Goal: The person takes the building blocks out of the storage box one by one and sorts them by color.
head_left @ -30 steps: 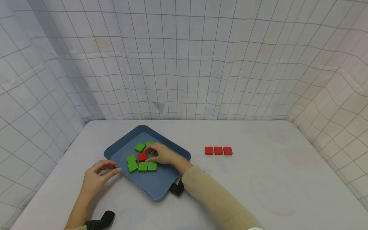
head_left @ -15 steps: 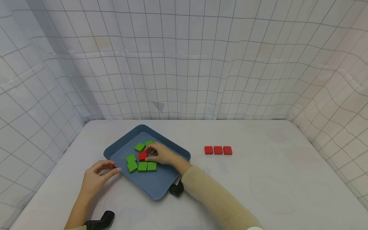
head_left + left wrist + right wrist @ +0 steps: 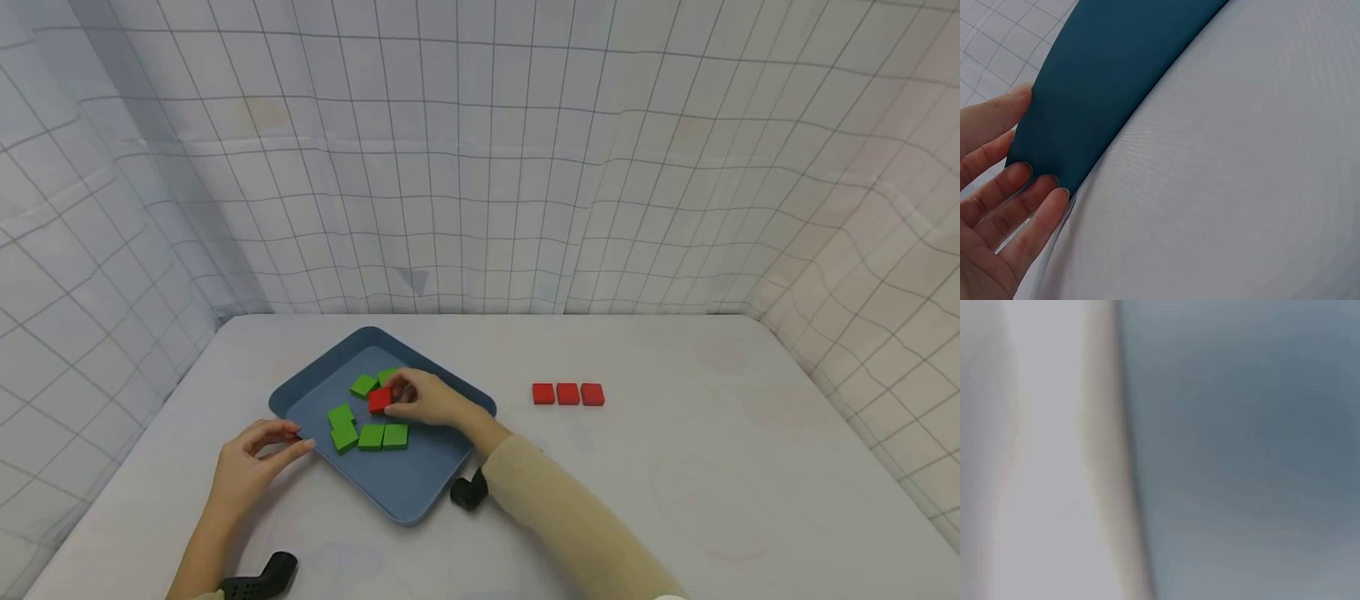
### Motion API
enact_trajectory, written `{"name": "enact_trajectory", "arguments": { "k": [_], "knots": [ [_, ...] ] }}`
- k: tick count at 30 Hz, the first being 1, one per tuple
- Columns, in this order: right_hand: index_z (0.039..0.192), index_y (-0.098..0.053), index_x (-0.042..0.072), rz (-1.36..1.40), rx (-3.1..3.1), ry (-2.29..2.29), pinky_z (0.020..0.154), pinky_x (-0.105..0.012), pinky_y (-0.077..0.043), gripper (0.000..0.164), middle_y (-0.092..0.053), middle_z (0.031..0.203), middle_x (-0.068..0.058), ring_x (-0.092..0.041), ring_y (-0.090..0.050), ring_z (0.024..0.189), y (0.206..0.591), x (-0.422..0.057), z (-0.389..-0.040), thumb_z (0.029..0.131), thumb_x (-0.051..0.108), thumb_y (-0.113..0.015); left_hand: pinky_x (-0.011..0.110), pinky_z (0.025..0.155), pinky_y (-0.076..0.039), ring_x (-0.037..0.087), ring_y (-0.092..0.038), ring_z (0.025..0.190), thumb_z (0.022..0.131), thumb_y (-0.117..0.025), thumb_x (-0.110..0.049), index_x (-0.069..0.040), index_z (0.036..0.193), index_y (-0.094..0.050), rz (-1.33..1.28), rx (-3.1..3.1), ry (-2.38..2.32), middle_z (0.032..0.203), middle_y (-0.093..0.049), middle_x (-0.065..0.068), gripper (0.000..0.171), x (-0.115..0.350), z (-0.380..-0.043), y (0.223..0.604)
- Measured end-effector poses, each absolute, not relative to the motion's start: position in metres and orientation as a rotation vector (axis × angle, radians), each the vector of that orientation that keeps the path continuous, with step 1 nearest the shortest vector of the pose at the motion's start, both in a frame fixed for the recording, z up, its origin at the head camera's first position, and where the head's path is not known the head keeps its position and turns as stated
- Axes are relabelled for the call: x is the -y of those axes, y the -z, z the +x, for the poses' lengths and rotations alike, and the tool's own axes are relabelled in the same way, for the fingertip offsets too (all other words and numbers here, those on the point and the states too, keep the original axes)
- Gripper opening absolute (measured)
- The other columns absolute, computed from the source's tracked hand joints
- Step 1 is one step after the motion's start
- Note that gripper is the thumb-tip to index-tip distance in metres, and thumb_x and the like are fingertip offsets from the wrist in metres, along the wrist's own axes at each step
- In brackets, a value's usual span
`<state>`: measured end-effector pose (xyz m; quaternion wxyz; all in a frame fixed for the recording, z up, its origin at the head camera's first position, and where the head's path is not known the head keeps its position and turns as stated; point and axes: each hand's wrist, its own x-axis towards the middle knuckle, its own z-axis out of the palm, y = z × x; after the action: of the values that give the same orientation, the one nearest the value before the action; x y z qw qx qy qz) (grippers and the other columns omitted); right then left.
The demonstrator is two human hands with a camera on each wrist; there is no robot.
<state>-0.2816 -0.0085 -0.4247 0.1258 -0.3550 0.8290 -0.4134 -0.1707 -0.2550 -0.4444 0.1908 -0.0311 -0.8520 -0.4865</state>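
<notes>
In the head view, a red square block is pinched between the thumb and fingers of my right hand, over the middle of a blue tray. Several green square blocks lie around it in the tray, one partly hidden behind the right fingers. My left hand holds the tray's left corner. The left wrist view shows the left hand with its thumb at one edge of the tray wall and its fingertips against the other. The right wrist view is blurred, filled by pale and blue surfaces.
Three red blocks stand in a row on the white table, right of the tray. A black wrist device sits under the right forearm close to the tray's front edge. A grid-patterned curtain closes off the back and sides.
The right hand has shifted slightly right and toward the back with the red block, away from the green pair in front. The left hand and tray have stayed put.
</notes>
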Motion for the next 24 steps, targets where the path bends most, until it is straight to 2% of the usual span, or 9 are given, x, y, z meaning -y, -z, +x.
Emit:
{"name": "enact_trajectory", "arguments": {
  "k": [16, 24],
  "knots": [
    [0.115, -0.053, 0.003, -1.111, -2.412, 1.295, 0.07, -0.019, -0.046, 0.034, -0.058, 0.1, -0.013, -0.014, -0.054, 0.082, 0.407, -0.038, -0.273, 0.085, 0.014, -0.065, 0.006, 0.068, -0.047, -0.005, -0.055, 0.077, 0.074, -0.076, -0.005, 0.003, 0.097, -0.063, -0.084, 2.396, 1.354, 0.086, -0.061, -0.004, 0.027, 0.256, -0.171, 0.445],
    [0.113, -0.054, 0.005, -1.075, -2.405, 1.42, 0.073, -0.022, -0.049, 0.034, -0.057, 0.103, -0.006, -0.013, -0.055, 0.087, 0.406, -0.077, -0.272, 0.083, 0.011, -0.068, 0.007, 0.068, -0.047, -0.005, -0.055, 0.077, 0.074, -0.076, -0.005, 0.004, 0.097, -0.063, -0.083, 2.39, 1.374, 0.086, -0.062, -0.003, 0.028, 0.254, -0.17, 0.444]
  ]
}}
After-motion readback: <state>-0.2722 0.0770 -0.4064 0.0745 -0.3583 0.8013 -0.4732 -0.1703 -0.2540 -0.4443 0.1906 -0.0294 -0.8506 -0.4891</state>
